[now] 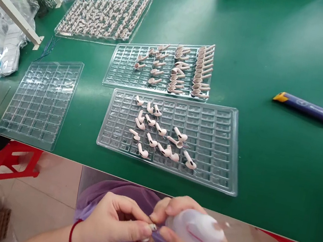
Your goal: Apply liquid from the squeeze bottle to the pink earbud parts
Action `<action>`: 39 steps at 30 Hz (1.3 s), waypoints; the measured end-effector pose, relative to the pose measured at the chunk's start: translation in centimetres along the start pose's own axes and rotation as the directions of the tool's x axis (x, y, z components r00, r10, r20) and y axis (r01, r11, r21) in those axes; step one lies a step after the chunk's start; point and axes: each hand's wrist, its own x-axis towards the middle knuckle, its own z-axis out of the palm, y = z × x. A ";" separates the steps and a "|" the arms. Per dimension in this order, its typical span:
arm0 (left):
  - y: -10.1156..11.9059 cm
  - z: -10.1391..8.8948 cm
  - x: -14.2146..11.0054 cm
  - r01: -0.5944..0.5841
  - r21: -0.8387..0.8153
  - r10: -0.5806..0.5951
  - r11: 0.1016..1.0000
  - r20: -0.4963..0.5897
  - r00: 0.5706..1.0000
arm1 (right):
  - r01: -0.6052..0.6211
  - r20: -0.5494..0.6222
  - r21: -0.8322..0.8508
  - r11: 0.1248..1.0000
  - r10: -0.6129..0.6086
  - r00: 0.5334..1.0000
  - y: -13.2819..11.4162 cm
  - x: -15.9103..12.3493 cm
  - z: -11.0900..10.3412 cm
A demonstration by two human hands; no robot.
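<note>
Both my hands are below the table's front edge, over my lap in purple cloth. My left hand is closed in a pinch on a small part that I cannot make out, its fingertips meeting those of my right hand. My right hand is closed round a white, rounded, blurred object with a pink mark. On the green table just ahead lies a clear plastic tray with several pale pink earbud shells scattered in its left half.
Behind it a second clear tray holds several earbud shells in rows. An empty clear tray lies at the left. More filled trays stand further back. A blue and yellow knife-like tool lies at the right. A red stool stands below.
</note>
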 end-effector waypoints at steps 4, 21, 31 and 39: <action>0.0 0.0 -0.1 -0.002 0.027 0.002 1.000 0.015 1.000 | -0.235 0.008 0.240 0.942 0.240 0.971 -0.1 -0.2 0.9; 0.0 0.6 -0.3 -0.159 0.172 0.165 0.972 -0.019 0.986 | -0.251 0.154 0.428 0.868 0.203 0.967 1.0 -0.2 1.4; 7.4 -1.1 2.7 -0.417 0.470 0.477 0.778 -0.010 0.879 | 0.236 -0.215 -0.450 0.861 -0.361 0.907 -2.2 1.4 -1.9; 22.0 -3.0 12.2 -0.277 0.943 0.747 0.186 0.048 0.663 | 0.366 -0.296 -0.629 0.686 -0.647 0.703 -2.5 3.5 -4.6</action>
